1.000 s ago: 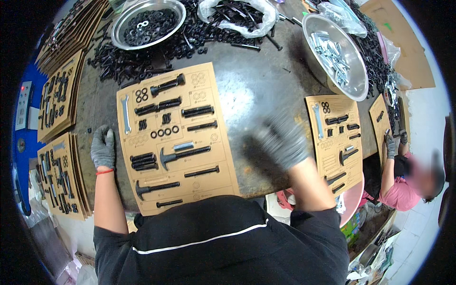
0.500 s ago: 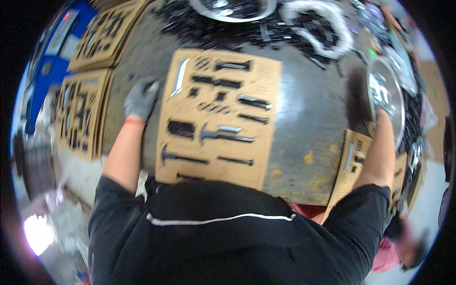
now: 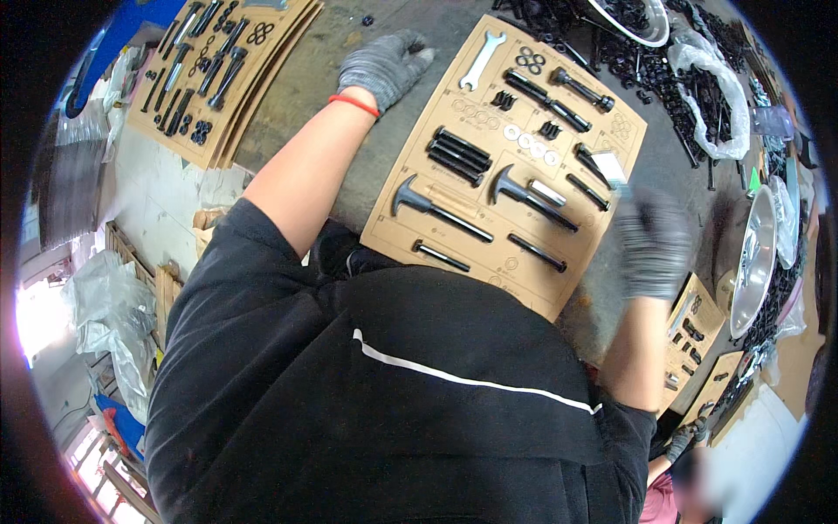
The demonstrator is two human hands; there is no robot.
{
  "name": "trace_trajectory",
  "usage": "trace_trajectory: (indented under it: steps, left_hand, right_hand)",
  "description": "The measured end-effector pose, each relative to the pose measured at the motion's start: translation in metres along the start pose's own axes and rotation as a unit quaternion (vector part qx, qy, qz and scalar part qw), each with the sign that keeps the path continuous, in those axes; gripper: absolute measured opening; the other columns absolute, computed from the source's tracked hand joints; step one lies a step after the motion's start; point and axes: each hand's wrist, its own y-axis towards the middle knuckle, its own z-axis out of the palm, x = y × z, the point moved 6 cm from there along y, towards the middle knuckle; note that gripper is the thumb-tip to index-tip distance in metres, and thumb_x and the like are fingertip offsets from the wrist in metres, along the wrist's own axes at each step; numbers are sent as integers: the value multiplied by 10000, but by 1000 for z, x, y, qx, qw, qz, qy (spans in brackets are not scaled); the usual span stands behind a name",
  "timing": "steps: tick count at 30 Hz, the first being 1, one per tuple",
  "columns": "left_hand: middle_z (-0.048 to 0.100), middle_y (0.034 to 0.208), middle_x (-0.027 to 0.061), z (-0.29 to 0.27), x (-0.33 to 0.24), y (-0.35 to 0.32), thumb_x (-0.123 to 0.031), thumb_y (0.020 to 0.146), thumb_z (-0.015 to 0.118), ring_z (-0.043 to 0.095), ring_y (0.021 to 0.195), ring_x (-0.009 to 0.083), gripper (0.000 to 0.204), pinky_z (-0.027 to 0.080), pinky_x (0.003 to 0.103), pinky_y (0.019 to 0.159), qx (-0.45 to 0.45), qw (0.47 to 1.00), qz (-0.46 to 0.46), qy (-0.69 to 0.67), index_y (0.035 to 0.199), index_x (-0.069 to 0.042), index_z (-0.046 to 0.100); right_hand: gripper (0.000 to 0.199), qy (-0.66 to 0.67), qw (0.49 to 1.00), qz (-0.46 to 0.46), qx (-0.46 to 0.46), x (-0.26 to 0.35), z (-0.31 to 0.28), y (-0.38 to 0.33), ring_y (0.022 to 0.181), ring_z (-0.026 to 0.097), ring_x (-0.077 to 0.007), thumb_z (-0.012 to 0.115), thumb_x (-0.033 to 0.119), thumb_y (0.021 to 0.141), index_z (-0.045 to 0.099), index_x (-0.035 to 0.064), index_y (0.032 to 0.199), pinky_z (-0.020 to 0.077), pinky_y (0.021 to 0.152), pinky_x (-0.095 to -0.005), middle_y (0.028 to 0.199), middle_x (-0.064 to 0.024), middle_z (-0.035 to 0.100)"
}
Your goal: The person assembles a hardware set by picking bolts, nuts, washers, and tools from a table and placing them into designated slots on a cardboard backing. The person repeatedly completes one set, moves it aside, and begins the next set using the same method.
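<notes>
A brown cardboard sheet (image 3: 419, 242) lies tilted on the workbench. It bears a silver open-end wrench (image 3: 483, 61), two hammer-shaped black pieces (image 3: 443, 214), black bolts (image 3: 534, 100), nuts, white washers (image 3: 531, 144) and a silvery cylinder (image 3: 547, 192). My left hand (image 3: 384, 68), in a grey glove, rests on the bench beside the sheet's upper left edge; its fingers are loosely bent and apart from the thumb, with nothing seen in them. Over the sheet's right edge, my gloved right hand (image 3: 653, 243) is smeared by motion, its fingertips closed on a small silvery piece (image 3: 609, 166).
More filled cardboard sheets (image 3: 227, 131) are stacked at the left. Loose black hardware (image 3: 637, 74) surrounds a plastic bag (image 3: 711, 65) at the far right. A metal bowl (image 3: 756, 262) stands at the right, near other sheets (image 3: 698, 336). Another person's gloved hands (image 3: 690, 434) show at lower right.
My right hand has come from the metal bowl to the sheet's right edge, carrying a silvery piece. The view has turned, so the sheet appears tilted; my left hand stays beside it.
</notes>
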Motion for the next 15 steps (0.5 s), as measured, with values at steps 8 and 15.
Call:
trace_trajectory:
  steps: [8,15]
  left_hand:
    - [655,1038,109,4,-1,5,-437,858,552,624,944,293,359,485,406,830,27,999,2,-16,1083,-169,636]
    - [661,997,120,9,4,4,-310,847,621,634,903,279,291,494,355,789,-34,997,37,-62,1061,-111,627]
  right_hand:
    - [215,-132,944,-16,302,65,142,-32,758,643,-269,613,258,849,683,104,981,507,681,-363,834,-122,665]
    - [273,-93,963,-23,252,64,132,-34,811,630,-297,586,338,852,656,116,995,494,712,-398,865,-129,652]
